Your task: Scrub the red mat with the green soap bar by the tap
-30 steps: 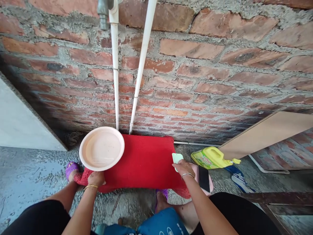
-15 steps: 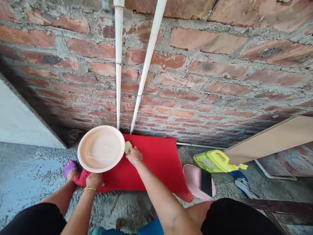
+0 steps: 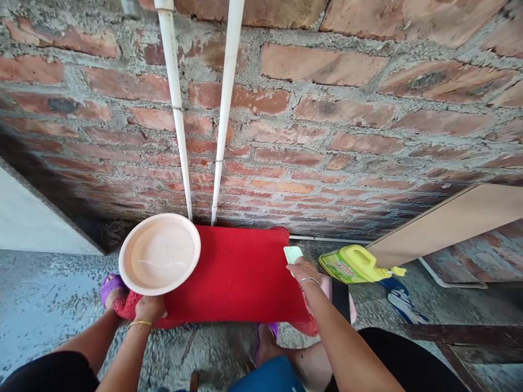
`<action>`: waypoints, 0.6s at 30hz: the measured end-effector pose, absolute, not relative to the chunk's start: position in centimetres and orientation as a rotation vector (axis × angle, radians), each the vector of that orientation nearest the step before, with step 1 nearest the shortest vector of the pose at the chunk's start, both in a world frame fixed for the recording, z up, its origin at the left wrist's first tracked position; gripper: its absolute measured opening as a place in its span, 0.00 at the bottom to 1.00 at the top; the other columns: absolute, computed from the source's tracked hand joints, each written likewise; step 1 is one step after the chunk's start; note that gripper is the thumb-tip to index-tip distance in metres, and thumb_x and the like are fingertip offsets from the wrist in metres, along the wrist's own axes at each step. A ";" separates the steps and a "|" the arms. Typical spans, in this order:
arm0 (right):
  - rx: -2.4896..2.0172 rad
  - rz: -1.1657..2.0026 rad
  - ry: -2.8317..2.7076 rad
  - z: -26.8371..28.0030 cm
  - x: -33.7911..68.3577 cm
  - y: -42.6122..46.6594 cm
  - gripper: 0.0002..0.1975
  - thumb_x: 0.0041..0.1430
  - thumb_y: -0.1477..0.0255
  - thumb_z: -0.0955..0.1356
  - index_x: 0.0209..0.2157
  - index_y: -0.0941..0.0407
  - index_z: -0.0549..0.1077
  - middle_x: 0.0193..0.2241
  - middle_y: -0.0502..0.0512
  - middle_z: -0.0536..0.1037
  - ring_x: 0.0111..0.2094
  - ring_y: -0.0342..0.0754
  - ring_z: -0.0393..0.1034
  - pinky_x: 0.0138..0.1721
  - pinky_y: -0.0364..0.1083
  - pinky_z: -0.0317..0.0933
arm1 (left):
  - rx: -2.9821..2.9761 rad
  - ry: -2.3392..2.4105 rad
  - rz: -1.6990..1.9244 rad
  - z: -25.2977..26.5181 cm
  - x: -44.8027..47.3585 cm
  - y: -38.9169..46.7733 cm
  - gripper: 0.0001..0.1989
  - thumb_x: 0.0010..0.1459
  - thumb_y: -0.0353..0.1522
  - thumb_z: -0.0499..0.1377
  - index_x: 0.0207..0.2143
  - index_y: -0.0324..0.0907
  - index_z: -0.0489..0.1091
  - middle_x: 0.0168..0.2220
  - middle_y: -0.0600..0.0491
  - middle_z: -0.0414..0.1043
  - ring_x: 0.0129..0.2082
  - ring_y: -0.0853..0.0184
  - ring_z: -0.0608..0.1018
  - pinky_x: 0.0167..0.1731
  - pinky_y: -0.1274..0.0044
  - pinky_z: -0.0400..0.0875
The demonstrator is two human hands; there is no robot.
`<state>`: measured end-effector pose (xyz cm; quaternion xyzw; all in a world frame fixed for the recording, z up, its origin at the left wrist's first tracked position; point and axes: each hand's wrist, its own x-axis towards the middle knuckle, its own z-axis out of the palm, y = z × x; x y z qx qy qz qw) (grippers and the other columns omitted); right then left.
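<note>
A red mat (image 3: 237, 272) with shaggy, turned-up edges lies spread out below the brick wall. On its left part rests a pale pink basin (image 3: 161, 253) holding a little water. My left hand (image 3: 150, 310) is closed on the mat's near left edge, just below the basin's rim; its fingertips are partly hidden. Above the mat's right edge, my right hand (image 3: 304, 269) grips a small pale green block (image 3: 292, 253) with rounded corners. I cannot tell whether this block is soap or a brush.
Right of the mat are a pink plastic item (image 3: 353, 310) with a dark rectangular object (image 3: 340, 299), and a yellow detergent jug (image 3: 347, 264) on its side. Two white pipes (image 3: 223, 114) run down the wall. A board (image 3: 453, 223) leans at right. The concrete floor (image 3: 61, 294) is wet.
My right hand has moved right with the pale green block, from beside the basin to the mat's right edge. My left hand keeps its hold. The view has shifted slightly.
</note>
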<state>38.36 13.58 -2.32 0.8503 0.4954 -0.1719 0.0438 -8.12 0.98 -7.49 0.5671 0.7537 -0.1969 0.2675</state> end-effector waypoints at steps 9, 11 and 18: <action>2.442 -0.651 1.786 -1.3 25.9 15.6 0.18 0.47 0.58 0.68 0.40 0.50 0.70 0.42 0.54 0.70 0.39 0.48 0.70 0.35 0.44 0.60 | 1.533 1.993 -0.501 -7.5 -8.3 1.0 0.27 0.41 0.25 0.57 0.48 0.37 0.68 0.44 0.42 0.75 0.50 0.52 0.73 0.46 0.69 0.70; 2.347 -0.722 1.931 -1.4 20.7 16.2 0.18 0.46 0.59 0.68 0.40 0.49 0.70 0.41 0.51 0.69 0.38 0.47 0.70 0.35 0.43 0.59 | 1.524 1.991 -0.509 -7.8 -8.3 1.0 0.26 0.41 0.25 0.57 0.48 0.36 0.68 0.45 0.40 0.74 0.49 0.51 0.73 0.46 0.68 0.70; 2.058 -0.819 2.168 -3.2 11.6 17.6 0.16 0.46 0.64 0.68 0.40 0.49 0.70 0.43 0.51 0.66 0.40 0.47 0.68 0.35 0.43 0.57 | 1.517 1.999 -0.511 -8.5 -8.5 1.1 0.25 0.40 0.24 0.57 0.46 0.37 0.69 0.44 0.41 0.75 0.50 0.52 0.73 0.47 0.67 0.68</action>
